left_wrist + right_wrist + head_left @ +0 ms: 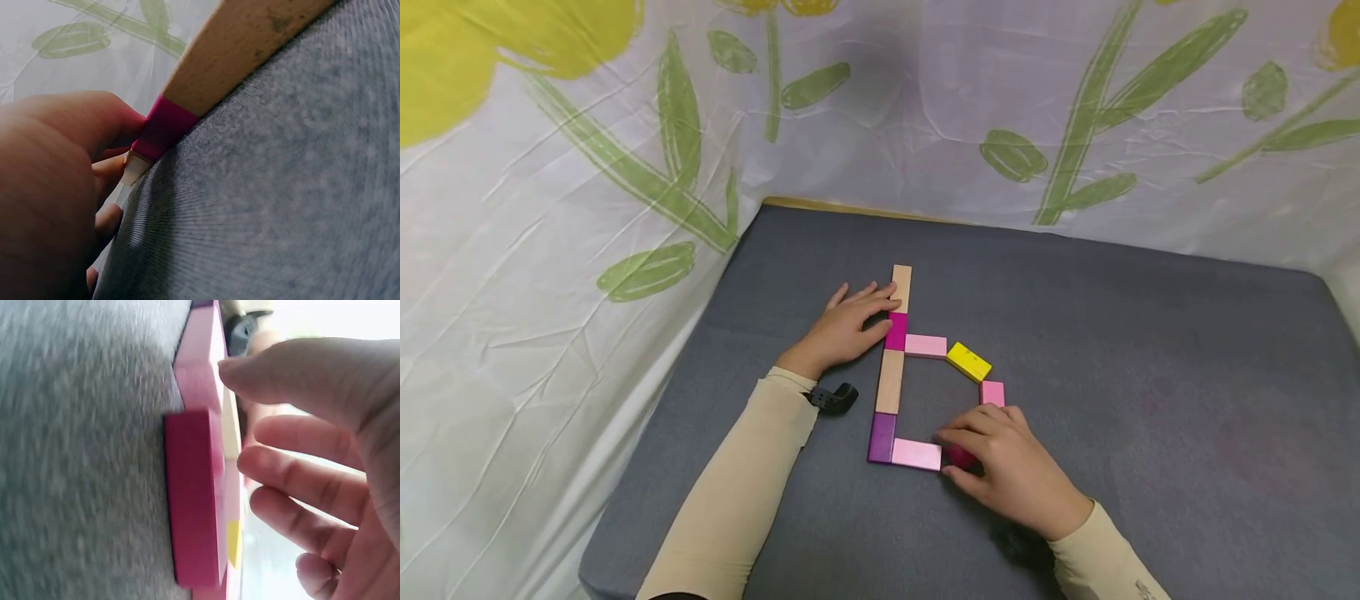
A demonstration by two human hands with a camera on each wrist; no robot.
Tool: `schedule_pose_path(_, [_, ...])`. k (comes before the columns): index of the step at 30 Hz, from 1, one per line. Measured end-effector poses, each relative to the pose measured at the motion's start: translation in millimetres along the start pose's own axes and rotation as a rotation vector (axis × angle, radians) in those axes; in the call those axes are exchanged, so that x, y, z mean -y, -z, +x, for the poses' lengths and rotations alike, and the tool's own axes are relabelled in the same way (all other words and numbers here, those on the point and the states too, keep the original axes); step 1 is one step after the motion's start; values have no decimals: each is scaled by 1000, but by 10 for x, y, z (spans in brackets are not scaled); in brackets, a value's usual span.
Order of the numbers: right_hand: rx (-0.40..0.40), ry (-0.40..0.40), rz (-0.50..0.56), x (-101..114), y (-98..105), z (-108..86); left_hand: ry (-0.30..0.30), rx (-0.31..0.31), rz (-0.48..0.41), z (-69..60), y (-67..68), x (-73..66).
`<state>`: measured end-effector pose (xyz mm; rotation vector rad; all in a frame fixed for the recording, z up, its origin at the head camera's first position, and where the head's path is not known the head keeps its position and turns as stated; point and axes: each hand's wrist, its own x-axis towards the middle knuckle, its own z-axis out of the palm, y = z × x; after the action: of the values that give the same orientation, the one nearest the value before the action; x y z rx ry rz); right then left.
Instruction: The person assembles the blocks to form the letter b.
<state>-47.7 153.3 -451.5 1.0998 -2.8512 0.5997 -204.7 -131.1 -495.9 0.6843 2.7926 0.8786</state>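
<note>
Flat blocks form a "b"-like outline on the dark grey cloth. Its straight side has an upper plain wood block (902, 279), a magenta block (897, 333), a lower plain wood block (890, 382) and a purple block (882, 437). My left hand (842, 332) touches the magenta and upper wood blocks with extended fingertips. The curve holds two light pink blocks (917, 454), a yellow block (968, 362), a pink block (992, 393) and a dark pink block (192, 500). Just over the dark pink block, my right hand (331, 444) has its thumb and fingers spread apart.
The grey cloth-covered table (1150, 375) extends to the right of the blocks. A white curtain (925, 108) with painted flowers and leaves hangs along its back and left sides. A black strap (835, 398) is on the left wrist.
</note>
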Motion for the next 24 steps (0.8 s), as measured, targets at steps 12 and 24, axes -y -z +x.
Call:
schedule_pose_path(12, [-14, -85, 15, -110, 53, -112, 8, 0, -2, -2, -15, 4])
schedule_pose_path(24, [80, -139, 79, -145, 64, -144, 11, -2, -4, 5, -13, -5])
